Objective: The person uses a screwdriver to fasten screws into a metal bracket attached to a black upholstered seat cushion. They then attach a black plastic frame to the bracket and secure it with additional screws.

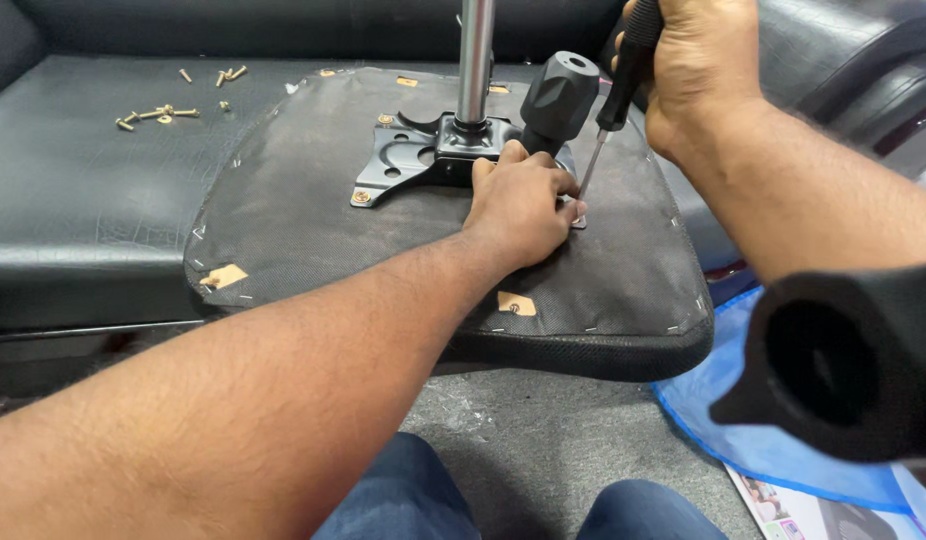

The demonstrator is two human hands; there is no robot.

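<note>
The left hand presses its fingers flat on the upturned black fabric-lined chair seat, steadying a small fastener, while the right hand grips a black-handled screwdriver upright.

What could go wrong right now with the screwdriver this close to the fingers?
1. The screwdriver tip lands right beside the left hand; a slip could jab the fingers.
2. The right hand grips high on the handle with the shaft tilted, so the tip may cam out of the screw.
3. The seat overhangs the sofa edge; hard pushing might tip it.
</note>
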